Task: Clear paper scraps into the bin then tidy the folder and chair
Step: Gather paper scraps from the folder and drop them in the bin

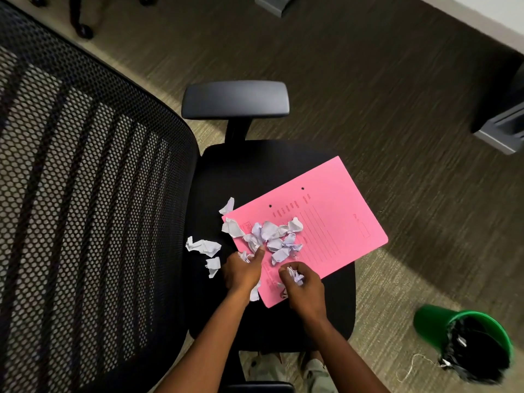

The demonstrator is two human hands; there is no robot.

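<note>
Scrap-gathering is under way: the left hand (242, 269) and right hand (302, 282) each have a grip closed on paper scraps (273, 236) atop the pink folder (334, 219). Next, carry them to the green bin (433, 321), right of the folder.

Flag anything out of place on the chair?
Crumpled paper scraps are piled on a pink folder lying askew on the chair seat, its corner overhanging. More scraps sit on the seat.
</note>
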